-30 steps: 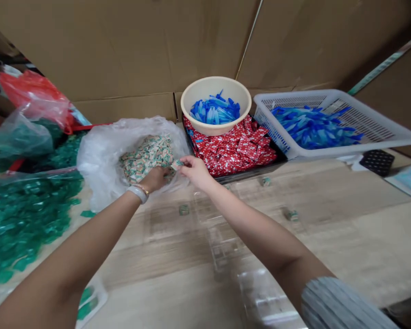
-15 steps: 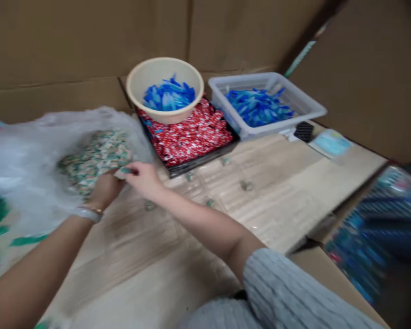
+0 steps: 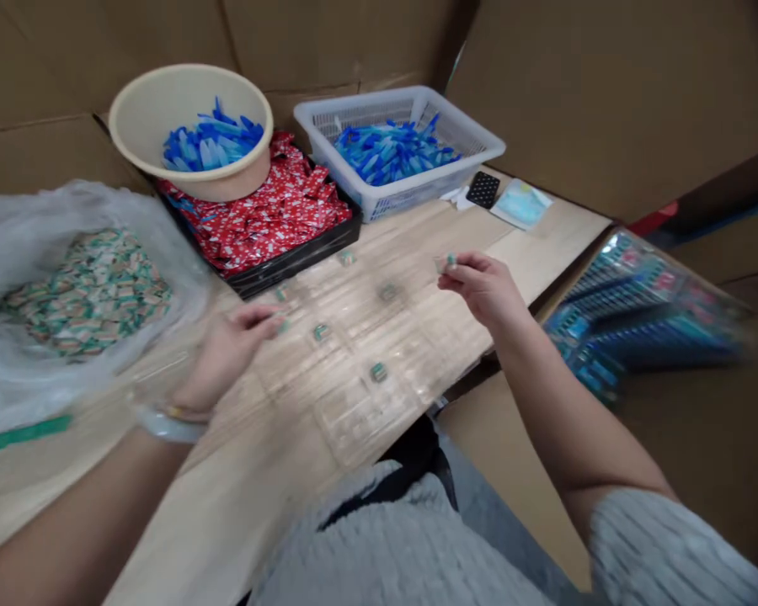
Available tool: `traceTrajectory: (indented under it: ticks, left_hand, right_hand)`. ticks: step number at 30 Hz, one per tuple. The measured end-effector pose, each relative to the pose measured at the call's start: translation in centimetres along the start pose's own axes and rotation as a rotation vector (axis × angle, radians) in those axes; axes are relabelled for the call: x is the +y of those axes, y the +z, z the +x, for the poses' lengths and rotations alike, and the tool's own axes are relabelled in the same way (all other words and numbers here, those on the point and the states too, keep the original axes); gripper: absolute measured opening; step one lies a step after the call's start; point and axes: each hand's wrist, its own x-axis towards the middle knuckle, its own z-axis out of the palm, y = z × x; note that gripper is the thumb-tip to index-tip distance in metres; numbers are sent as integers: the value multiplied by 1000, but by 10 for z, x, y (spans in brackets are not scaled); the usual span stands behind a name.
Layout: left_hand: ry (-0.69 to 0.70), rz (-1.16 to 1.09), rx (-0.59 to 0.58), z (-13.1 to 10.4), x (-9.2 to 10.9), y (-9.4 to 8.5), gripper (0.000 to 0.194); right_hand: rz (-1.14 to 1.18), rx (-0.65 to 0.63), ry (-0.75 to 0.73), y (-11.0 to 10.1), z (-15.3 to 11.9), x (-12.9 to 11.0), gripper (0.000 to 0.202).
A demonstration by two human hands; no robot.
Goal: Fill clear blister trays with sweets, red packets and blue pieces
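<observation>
My right hand (image 3: 483, 290) is closed in a pinch over the right part of the table, with a small green-and-white packet (image 3: 450, 262) at its fingertips. On the left, my left hand (image 3: 231, 353) is also pinched, and a small green piece (image 3: 282, 326) shows at its fingertips, blurred. Between and below the hands lie clear plastic trays (image 3: 347, 417), hard to outline against the wood. Several small green-and-white packets (image 3: 378, 371) sit spread over them. Left of my left hand, a clear plastic bag (image 3: 183, 252) lies open around a heap of similar packets (image 3: 101, 295).
At the back, a cream basin (image 3: 123, 139) of blue pieces rests on a black tray (image 3: 303, 263) of red patterned packets. A white basket (image 3: 385, 198) holds more blue pieces. Beside it lie a black dotted object (image 3: 483, 189) and a light blue packet (image 3: 521, 204). Blister packs (image 3: 644, 295) fill a box at right.
My hands have parted from beside the bag's heap. The right hand has moved right across the trays with a packet; the left stays nearer the bag. The view has swung right.
</observation>
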Motion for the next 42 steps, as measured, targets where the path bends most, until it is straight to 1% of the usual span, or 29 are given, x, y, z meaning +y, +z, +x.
traceTrajectory:
  ticks: [2,4,5,7,9,10,12,13,15,18,21,23,25,26,27,29,31,33,35,37,40,42]
  left_hand:
    - [53,-117,-167,-5,21,64,17]
    - [115,-176,-310,-7,37,127,15]
    - [148,-181,-358,-7,42,155,15]
    - [214,-154,-387,-7,49,204,14]
    - [283,-90,-369,-5,53,239,15]
    - [323,-47,-356,-5,55,252,15]
    - [412,72,-332,-5,58,269,15]
    - [455,144,-319,-5,60,273,14]
    - [523,293,-291,-6,63,277,15]
    - [557,449,-278,-8,65,276,16]
    - [575,528,-294,-6,64,275,16]
    - [596,556,-293,-4,63,275,18]
    - [612,586,-282,-3,62,275,19]
    - [622,610,-273,-3,62,274,20]
    - [634,639,-265,-4,62,273,20]
    - [671,699,-256,-5,62,269,20]
    - [710,740,-267,-7,61,265,19]
    - [730,754,-283,-8,59,262,18]
    - [729,747,-279,-9,57,259,18]
    - [729,730,-266,-10,54,257,17]
    - [745,717,-245,-13,46,251,16]
    - [749,724,-228,-17,38,243,15]
  right_hand:
    - [-26,58,20,-46,-11,1,19]
    - [-34,97,39,-79,-20,6,21]
    - [-36,116,45,-92,-23,10,22]
    - [-37,149,56,-114,-25,18,23]
    - [-39,167,77,-131,-25,26,24]
    - [-41,166,87,-138,-24,30,25]
    - [-53,155,91,-149,-20,35,26]
    - [-65,143,83,-154,-17,37,27]
    - [-118,87,53,-165,-9,40,28]
    - [-280,-64,-31,-181,8,44,28]
    - [-540,-177,-178,-193,28,48,21]
    - [-723,-261,-272,-197,40,50,17]
    - [-870,-364,-335,-199,51,51,17]
    - [-930,-396,-358,-200,56,50,19]
    - [-985,-404,-375,-202,60,50,21]
    - [-1066,-373,-392,-206,66,50,23]
    - [-1099,-353,-379,-211,70,51,23]
    - [-1100,-386,-348,-214,69,55,23]
    - [-1104,-434,-333,-212,66,60,22]
    - [-1121,-465,-345,-204,59,63,22]
    - [-1167,-513,-386,-185,47,65,23]
    - [-1210,-559,-407,-171,39,64,24]
